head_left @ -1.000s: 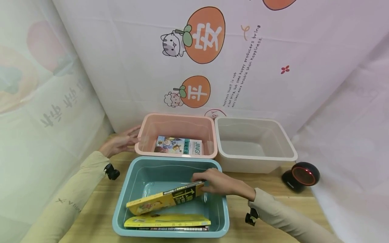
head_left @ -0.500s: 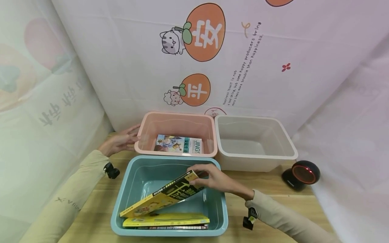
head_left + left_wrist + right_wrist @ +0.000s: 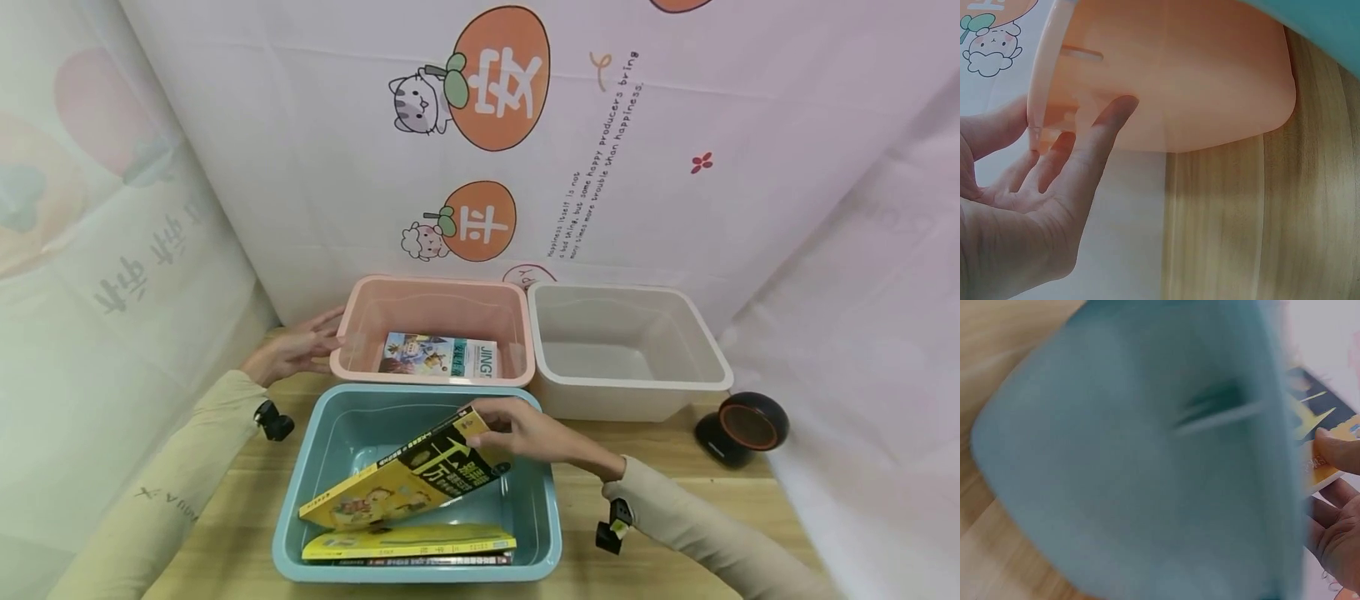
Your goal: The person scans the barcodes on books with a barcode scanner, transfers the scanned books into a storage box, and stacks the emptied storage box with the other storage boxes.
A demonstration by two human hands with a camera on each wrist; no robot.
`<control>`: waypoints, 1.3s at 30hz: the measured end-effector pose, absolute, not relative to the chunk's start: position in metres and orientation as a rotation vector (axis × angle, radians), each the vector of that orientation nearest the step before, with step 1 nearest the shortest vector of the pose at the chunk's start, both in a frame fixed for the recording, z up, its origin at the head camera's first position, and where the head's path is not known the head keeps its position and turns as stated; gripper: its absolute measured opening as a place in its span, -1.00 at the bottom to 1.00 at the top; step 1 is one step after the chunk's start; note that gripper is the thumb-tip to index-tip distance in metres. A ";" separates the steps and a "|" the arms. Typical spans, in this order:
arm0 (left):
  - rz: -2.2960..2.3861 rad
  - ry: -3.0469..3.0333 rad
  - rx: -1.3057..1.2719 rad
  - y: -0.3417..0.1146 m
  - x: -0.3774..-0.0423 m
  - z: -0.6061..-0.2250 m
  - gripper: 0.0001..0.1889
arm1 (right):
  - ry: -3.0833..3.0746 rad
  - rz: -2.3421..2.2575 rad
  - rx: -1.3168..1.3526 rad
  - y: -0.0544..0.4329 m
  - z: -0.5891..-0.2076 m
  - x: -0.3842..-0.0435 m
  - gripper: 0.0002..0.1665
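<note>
My right hand (image 3: 525, 427) pinches the upper right end of a yellow-and-black book (image 3: 420, 479), thumb on the cover and fingers behind. The book tilts, its left end low in the blue bin (image 3: 420, 573). In the right wrist view, the same book (image 3: 1322, 419) shows beyond the bin's outer wall. A bright yellow book (image 3: 408, 543) lies along the bin's front side, with a dark-spined one (image 3: 442, 561) beside it. My left hand (image 3: 292, 350) rests at the pink bin's left side; in the left wrist view, its extended fingers (image 3: 1094, 147) touch the pink bin's wall (image 3: 1204, 75).
Inside the pink bin (image 3: 435, 380) lies a book with a colourful cover (image 3: 438, 356). A white bin (image 3: 637, 385) stands right of it, against the printed backdrop (image 3: 337, 150). A black round device (image 3: 742, 429) sits on the wooden table (image 3: 660, 467) at right.
The right hand has raised the right end of the yellow-and-black book, and its cover has turned more toward the head view. The left hand stays at the pink bin.
</note>
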State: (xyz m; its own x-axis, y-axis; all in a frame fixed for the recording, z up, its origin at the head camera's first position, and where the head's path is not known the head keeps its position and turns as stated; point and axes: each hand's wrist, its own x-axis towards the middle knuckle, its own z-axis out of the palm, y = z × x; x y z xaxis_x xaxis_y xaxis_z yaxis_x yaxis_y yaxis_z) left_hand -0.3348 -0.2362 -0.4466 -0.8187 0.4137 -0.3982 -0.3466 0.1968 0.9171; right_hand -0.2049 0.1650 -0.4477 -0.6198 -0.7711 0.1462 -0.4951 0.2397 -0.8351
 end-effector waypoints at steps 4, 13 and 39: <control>1.690 1.891 0.058 -0.237 -0.334 -0.445 -0.11 | 2.154 -1.364 -1.094 0.165 -0.429 -0.206 -0.95; 1.701 1.863 0.062 -0.236 -0.335 -0.448 -0.12 | 2.176 -1.368 -0.763 0.162 -0.395 -0.198 -0.38; 1.674 1.884 0.093 -0.235 -0.335 -0.444 -0.13 | 2.184 -1.588 -0.333 0.238 -0.338 -0.209 -0.33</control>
